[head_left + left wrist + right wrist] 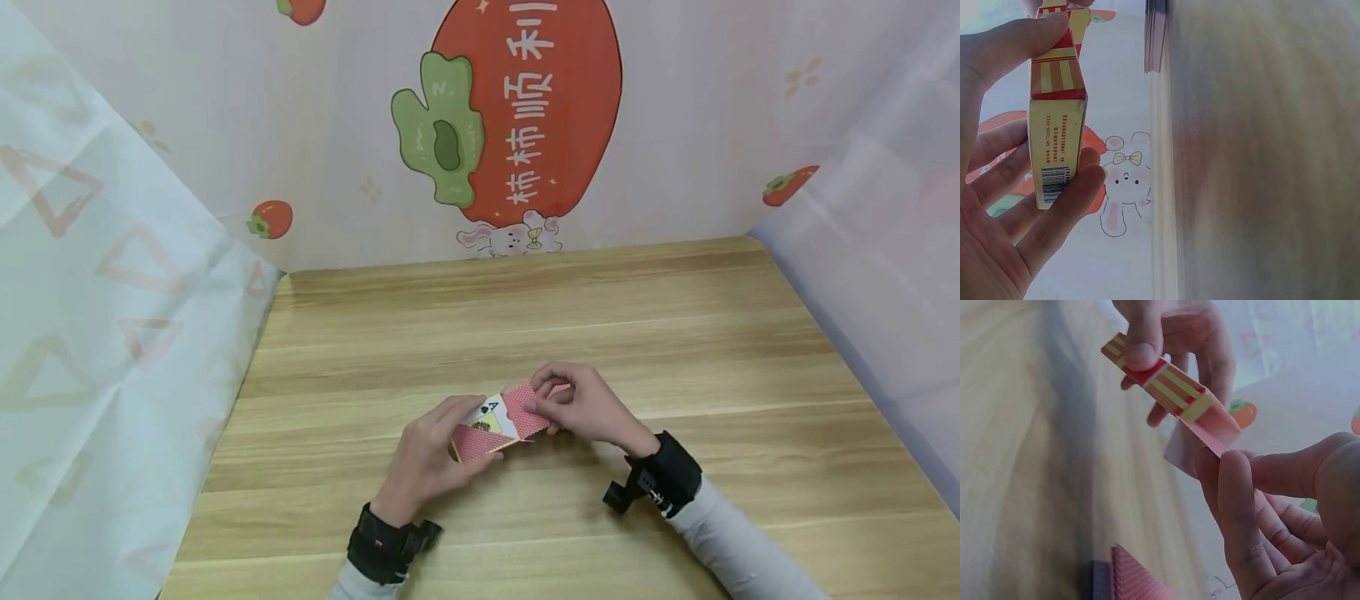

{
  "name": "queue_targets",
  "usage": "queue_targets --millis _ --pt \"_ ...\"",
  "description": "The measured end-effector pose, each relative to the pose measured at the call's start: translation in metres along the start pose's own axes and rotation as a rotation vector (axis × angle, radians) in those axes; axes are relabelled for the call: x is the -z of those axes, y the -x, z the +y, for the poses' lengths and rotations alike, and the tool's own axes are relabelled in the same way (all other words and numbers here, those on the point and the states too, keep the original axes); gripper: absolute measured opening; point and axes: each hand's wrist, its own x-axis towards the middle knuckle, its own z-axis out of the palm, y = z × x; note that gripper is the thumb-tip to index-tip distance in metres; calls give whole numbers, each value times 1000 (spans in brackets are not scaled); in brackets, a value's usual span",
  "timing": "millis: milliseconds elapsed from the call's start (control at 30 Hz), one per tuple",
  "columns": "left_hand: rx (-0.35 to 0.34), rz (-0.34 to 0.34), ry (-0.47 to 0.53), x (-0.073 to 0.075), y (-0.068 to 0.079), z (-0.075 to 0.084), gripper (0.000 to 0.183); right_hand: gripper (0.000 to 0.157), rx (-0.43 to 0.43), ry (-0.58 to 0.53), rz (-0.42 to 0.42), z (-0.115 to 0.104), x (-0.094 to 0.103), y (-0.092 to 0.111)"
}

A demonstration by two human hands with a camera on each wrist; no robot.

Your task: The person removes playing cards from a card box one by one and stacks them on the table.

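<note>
My left hand [431, 450] grips a small playing card box [474, 443], its thumb along one narrow side and its fingers around the other. The box has a red patterned face with an ace of spades showing, striped narrow sides, and a barcode on its end [1054, 153]. At the box's open end, my right hand [588, 404] pinches a thin red-patterned piece [525, 410] between thumb and fingers. Whether this is a card or the box's flap I cannot tell. Both hands hold these above the table.
A stack of red-backed cards [1138, 578] appears near the table in the right wrist view, its edge [1155, 37] also visible in the left wrist view. Beneath lies a wood-grain table [337, 350]. A printed cloth [337, 167] hangs behind it, with pale cloth at both sides.
</note>
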Motion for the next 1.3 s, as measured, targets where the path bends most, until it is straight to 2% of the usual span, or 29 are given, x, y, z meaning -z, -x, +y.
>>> queue_targets --millis 200,400,633,800,967,1067,1300 --pt "7 10 -5 0 0 -1 73 25 9 -43 28 -4 17 2" --pt "4 21 6 0 -1 -2 74 23 49 -6 60 -10 33 4" --pt "3 24 11 -1 -1 -2 74 24 41 13 83 -12 47 6" --pt "5 21 2 -1 0 -2 74 21 44 82 141 -10 55 5" --pt "4 15 8 -1 0 -3 74 22 7 95 190 -4 61 3" --pt "1 16 9 -2 0 -3 74 21 -43 97 206 3 65 -1" --pt "-1 15 5 -2 0 -3 74 18 -115 194 157 25 69 -8"
